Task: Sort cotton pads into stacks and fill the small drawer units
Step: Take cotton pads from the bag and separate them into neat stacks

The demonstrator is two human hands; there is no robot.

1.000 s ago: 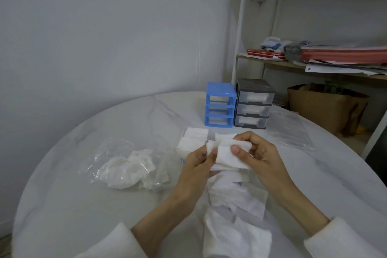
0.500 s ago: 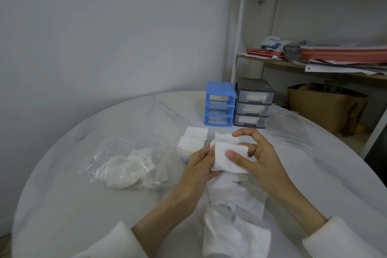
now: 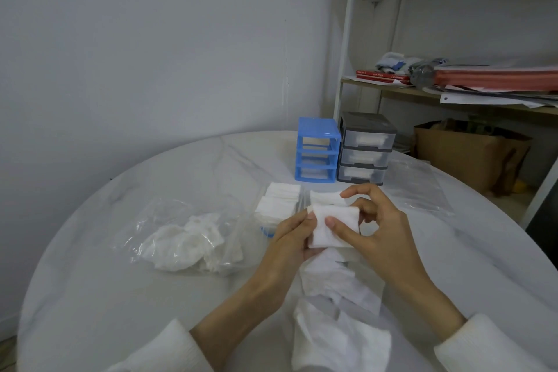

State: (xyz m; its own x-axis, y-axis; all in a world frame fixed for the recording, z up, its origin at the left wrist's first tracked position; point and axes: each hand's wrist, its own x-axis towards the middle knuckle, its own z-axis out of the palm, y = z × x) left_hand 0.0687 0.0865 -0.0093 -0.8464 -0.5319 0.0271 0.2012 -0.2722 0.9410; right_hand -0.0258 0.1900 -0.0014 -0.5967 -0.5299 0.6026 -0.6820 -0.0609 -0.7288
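Pale walls close off a corner where a round marble-look table (image 3: pixel 126 275) fills most of the view, with a shelf unit (image 3: pixel 392 90) of papers standing beyond its far edge. Over the middle of the table a person holds a small stack of cotton pads (image 3: pixel 330 228) between both hands: the left hand (image 3: pixel 287 246) cups the stack from its left side and underneath, fingers curled round its edge, while the right hand (image 3: pixel 380 232) pinches it, thumb pressed on the top face and the middle fingers curled behind its right edge, the index finger lifted clear. Just beyond the left hand, sorted stacks (image 3: pixel 279 204) of pads lie on the table, and farther on stand a blue drawer unit (image 3: pixel 317 149) and a grey drawer unit (image 3: pixel 365 148) side by side, their drawers showing white inside. Below the hands, toward the person, loose pads (image 3: pixel 335 338) lie rumpled and overlapping. Well out to the left of the left hand sits a clear bag (image 3: pixel 184 237) of crumpled white material; to the right of the right hand a flat clear bag (image 3: pixel 419 187) lies on the table. The pads look feather-light, soft and limp, likely to slide off one another or curl at the corners. The stack is probably best held as it is now, pressed flat between thumb and fingers across opposite edges, with light squeezing so the edges stay square before it goes down.
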